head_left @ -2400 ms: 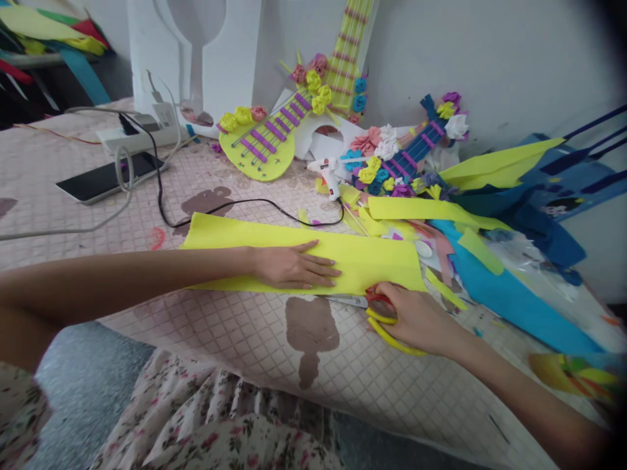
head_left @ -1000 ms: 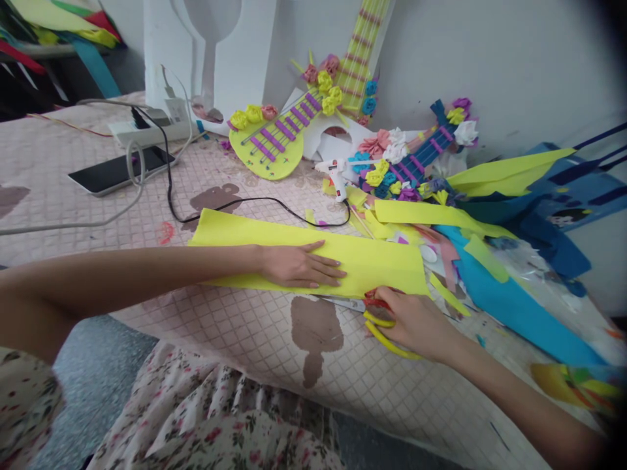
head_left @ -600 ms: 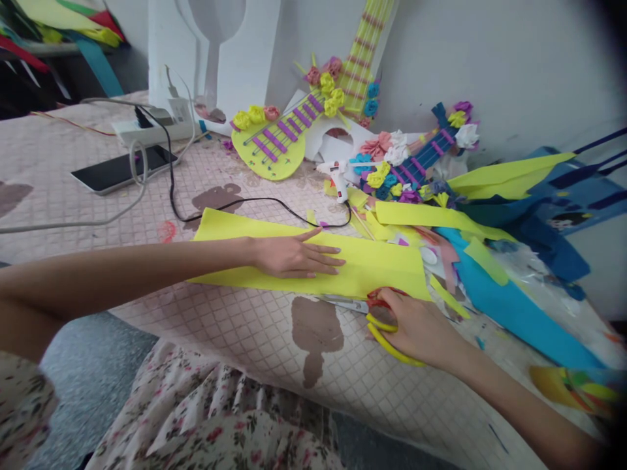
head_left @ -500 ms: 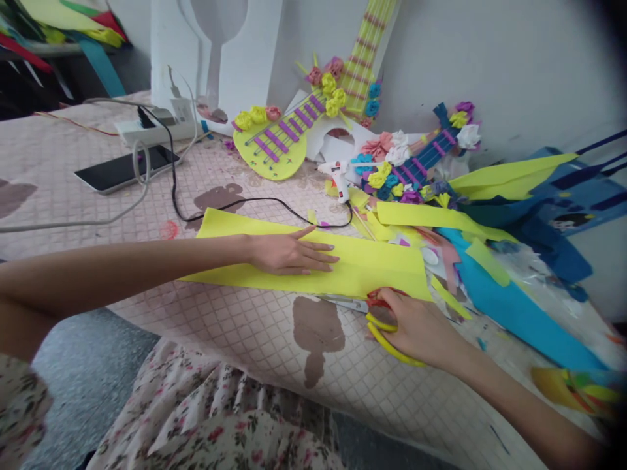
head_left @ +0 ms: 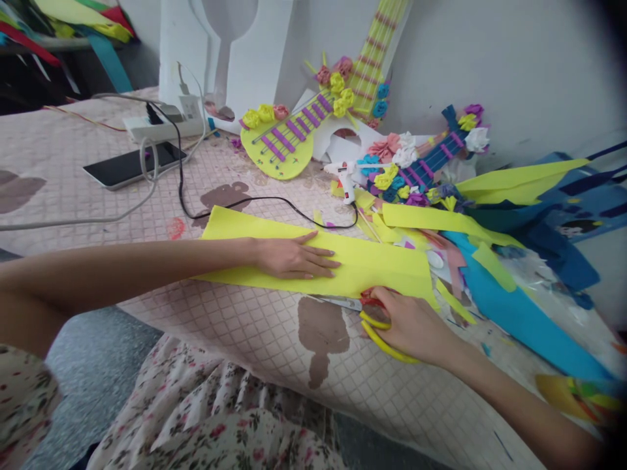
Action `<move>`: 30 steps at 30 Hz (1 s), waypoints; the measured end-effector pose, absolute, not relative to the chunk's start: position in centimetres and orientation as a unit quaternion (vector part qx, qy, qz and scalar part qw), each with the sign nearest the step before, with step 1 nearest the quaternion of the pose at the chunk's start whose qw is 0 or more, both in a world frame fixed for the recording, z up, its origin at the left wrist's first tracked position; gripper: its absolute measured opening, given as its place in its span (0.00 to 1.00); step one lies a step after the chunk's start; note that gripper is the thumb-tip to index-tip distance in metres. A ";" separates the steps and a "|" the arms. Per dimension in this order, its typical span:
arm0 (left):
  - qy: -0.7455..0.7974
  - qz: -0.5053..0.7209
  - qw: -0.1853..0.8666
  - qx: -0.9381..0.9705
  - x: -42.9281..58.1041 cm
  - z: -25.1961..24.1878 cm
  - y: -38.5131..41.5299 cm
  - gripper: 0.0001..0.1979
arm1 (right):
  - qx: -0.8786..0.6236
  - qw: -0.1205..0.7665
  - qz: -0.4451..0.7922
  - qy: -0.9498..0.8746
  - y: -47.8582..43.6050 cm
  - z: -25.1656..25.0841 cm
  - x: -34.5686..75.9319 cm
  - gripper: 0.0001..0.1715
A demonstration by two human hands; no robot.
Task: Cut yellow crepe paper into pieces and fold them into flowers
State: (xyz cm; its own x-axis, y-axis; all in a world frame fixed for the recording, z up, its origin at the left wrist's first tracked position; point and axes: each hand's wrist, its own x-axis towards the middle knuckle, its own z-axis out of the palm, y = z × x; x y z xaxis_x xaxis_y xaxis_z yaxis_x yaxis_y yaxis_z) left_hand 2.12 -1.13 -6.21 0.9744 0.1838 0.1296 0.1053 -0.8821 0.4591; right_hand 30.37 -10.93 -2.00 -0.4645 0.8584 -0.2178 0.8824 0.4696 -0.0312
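The left hand (head_left: 298, 258) lies flat, palm down, fingers stretched out, on a long yellow sheet (head_left: 386, 264) that runs left to right across the quilt (head_left: 255, 339). It grips nothing, only pressing the sheet down near its middle. The right hand (head_left: 416, 323) is curled around the scissors (head_left: 377, 324), fingers through the yellow loops, at the sheet's near right corner. The blades point left along the sheet's near edge, low against the quilt; I cannot tell whether they are parted or closed. The 2 hands are apart, with a stretch of sheet between them.

Behind the sheet a black cord (head_left: 235, 203) runs to a white glue gun (head_left: 347, 176). Further back lean 2 foam models — a yellow guitar (head_left: 284, 140) and a blue guitar (head_left: 435, 156), both trimmed with small rolled flowers. To the right lies a heap of scraps, with a blue sheet (head_left: 514, 307) on its near side. At far left a phone (head_left: 130, 168) lies just beside a power strip (head_left: 164, 123)
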 end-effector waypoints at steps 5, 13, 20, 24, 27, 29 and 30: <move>0.073 0.091 0.242 0.963 2.2 -6.2 -1.2 0.24 | 0.494 0.094 -0.040 0.864 -11.0 -2.0 30.8 0.18; 0.081 0.064 0.226 0.969 2.2 -6.0 -1.3 0.24 | 0.520 0.086 -0.063 0.847 -11.3 -1.8 30.9 0.21; 0.088 0.068 0.242 0.964 2.2 -6.0 -1.3 0.24 | 0.526 0.101 -0.070 0.841 -11.2 -1.8 29.7 0.24; 0.089 0.069 0.242 0.964 2.2 -6.0 -1.4 0.23 | 0.518 0.093 -0.079 0.846 -10.9 -1.9 28.8 0.24; 0.072 0.084 0.221 0.969 2.2 -6.2 -1.2 0.24 | 0.511 0.093 -0.083 0.850 -10.7 -1.8 28.6 0.23; 0.070 0.096 0.224 0.967 2.2 -6.3 -1.2 0.24 | 0.503 0.095 -0.084 0.855 -10.6 -1.8 28.8 0.22; 0.073 0.097 0.230 0.965 2.2 -6.3 -1.2 0.24 | 0.499 0.095 -0.083 0.858 -10.6 -1.8 28.8 0.21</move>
